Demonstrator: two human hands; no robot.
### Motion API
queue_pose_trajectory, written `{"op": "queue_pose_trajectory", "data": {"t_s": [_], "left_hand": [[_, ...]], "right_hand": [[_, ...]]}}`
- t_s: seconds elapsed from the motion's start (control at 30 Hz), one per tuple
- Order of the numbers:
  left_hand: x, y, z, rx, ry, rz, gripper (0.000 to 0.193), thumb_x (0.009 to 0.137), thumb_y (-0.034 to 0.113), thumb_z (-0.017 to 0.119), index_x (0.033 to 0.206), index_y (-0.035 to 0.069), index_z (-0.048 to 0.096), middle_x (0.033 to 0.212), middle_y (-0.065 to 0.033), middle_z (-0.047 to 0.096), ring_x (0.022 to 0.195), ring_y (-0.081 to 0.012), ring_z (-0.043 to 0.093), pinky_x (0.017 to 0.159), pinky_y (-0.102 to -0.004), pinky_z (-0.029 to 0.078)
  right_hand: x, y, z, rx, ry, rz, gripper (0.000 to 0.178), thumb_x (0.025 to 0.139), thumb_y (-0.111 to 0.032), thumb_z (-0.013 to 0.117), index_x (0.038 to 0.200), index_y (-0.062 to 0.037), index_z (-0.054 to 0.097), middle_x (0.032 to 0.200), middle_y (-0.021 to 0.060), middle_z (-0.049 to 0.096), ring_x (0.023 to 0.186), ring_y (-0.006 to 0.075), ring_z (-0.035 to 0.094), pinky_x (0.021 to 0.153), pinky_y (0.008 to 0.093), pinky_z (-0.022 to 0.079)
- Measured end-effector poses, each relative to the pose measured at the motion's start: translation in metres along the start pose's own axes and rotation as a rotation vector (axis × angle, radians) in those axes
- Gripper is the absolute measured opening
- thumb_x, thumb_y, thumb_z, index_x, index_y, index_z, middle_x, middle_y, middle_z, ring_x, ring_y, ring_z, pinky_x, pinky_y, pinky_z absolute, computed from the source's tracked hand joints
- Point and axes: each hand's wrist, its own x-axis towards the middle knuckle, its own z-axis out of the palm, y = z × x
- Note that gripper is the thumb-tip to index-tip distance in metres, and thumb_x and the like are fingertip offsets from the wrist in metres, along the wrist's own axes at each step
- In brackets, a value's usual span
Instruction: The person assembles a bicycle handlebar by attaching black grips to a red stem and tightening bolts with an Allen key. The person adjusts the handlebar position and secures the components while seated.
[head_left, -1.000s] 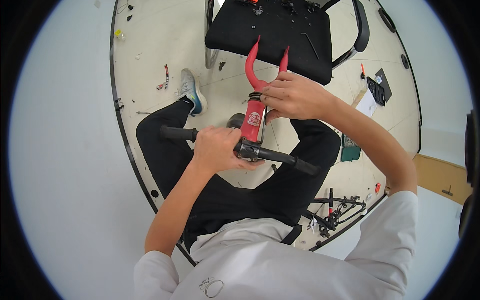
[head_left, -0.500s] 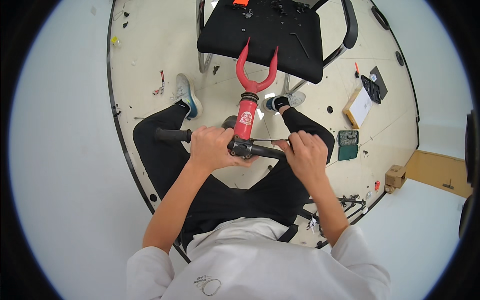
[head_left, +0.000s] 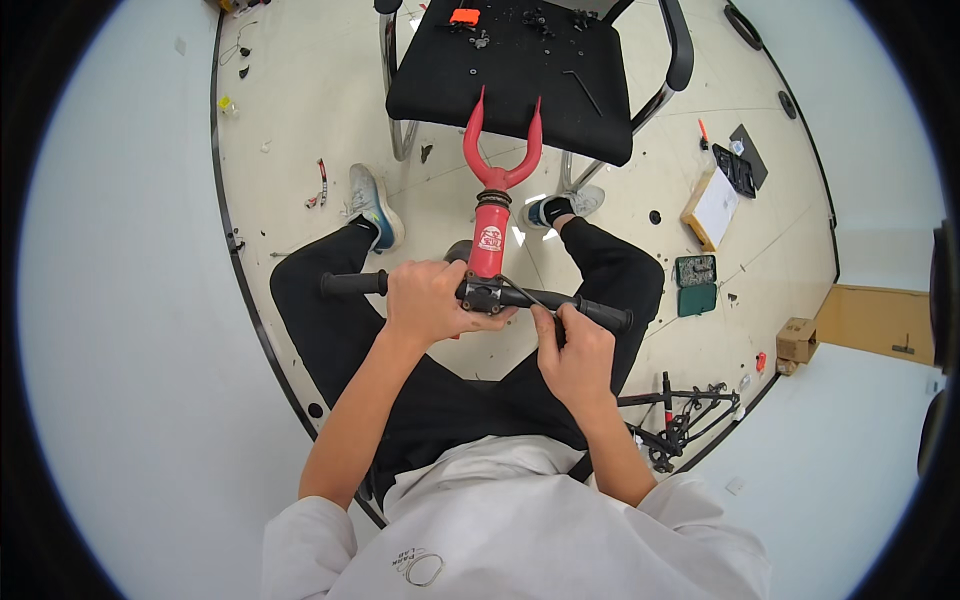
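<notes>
A black bicycle handlebar [head_left: 545, 297] with a rubber grip at each end lies across between my knees, joined by a black stem [head_left: 482, 294] to a red head tube [head_left: 489, 240]. From the tube a red fork [head_left: 502, 178] points away, its tips over the chair's front edge. My left hand [head_left: 428, 300] is wrapped round the bar just left of the stem. Closed on a thin hex key [head_left: 522, 291], my right hand [head_left: 577, 352] is on the near side of the bar. The key's far end meets the stem area; the exact contact is too small to tell.
A black chair [head_left: 510, 75] ahead carries small parts and another hex key [head_left: 583, 92]. On the floor to the right are a green case [head_left: 696, 285], a box with white paper [head_left: 713, 208], a dark tool case [head_left: 735, 170] and a black bike frame [head_left: 668, 410].
My right hand has swung nearer to my body and left, turning the hex key from along the bar to slanting toward me. My left hand keeps its hold on the bar.
</notes>
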Motion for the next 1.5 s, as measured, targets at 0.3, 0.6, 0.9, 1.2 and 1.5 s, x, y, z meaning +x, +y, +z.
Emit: {"op": "queue_pose_trajectory", "data": {"t_s": [0.3,0.6,0.9,1.2,1.5], "left_hand": [[0.001,-0.007,-0.007,-0.057,-0.1,0.022,0.062,0.056,0.063,0.086,0.059,0.006,0.061,0.049,-0.0072,0.055,0.043,-0.0261,0.058,0.046,-0.0343,0.047],[0.007,-0.011,-0.013,0.021,-0.197,0.064,0.065,0.055,0.067,0.084,0.059,0.005,0.062,0.048,-0.0088,0.055,0.043,-0.0276,0.058,0.046,-0.0345,0.047],[0.004,-0.014,-0.012,-0.025,-0.147,0.079,0.061,0.056,0.063,0.084,0.061,0.006,0.064,0.047,-0.0071,0.055,0.043,-0.0263,0.058,0.046,-0.0336,0.047],[0.002,-0.016,-0.005,-0.019,-0.102,0.084,0.07,0.057,0.073,0.08,0.053,0.007,0.055,0.044,-0.0045,0.051,0.04,-0.0249,0.057,0.045,-0.0335,0.048],[0.002,-0.012,-0.011,-0.025,-0.053,0.103,0.068,0.058,0.071,0.081,0.059,0.007,0.058,0.048,-0.0054,0.054,0.044,-0.0266,0.058,0.049,-0.0353,0.048]], "right_hand": [[0.019,-0.007,0.004,-0.061,-0.196,-0.161,0.023,0.097,-0.018,0.062,0.082,-0.0032,0.053,0.061,0.013,0.058,0.053,0.0323,0.06,0.049,0.0411,0.046],[0.03,0.02,0.013,-0.108,-0.161,-0.3,0.031,0.097,-0.026,0.066,0.076,-0.0069,0.051,0.047,0.0086,0.05,0.04,0.0295,0.053,0.039,0.0395,0.039],[0.033,0.004,0.003,-0.076,-0.252,-0.228,0.03,0.097,-0.021,0.065,0.075,-0.0048,0.052,0.05,0.013,0.051,0.044,0.0331,0.055,0.042,0.0414,0.04],[0.042,-0.016,-0.023,0.233,-0.214,0.019,0.029,0.098,-0.017,0.064,0.078,-0.0005,0.053,0.056,0.0188,0.051,0.047,0.0378,0.052,0.045,0.0414,0.039],[0.016,0.01,-0.011,0.135,-0.367,-0.195,0.023,0.096,-0.012,0.064,0.079,-0.0013,0.054,0.057,0.0146,0.055,0.05,0.0333,0.059,0.047,0.0395,0.043]]}}
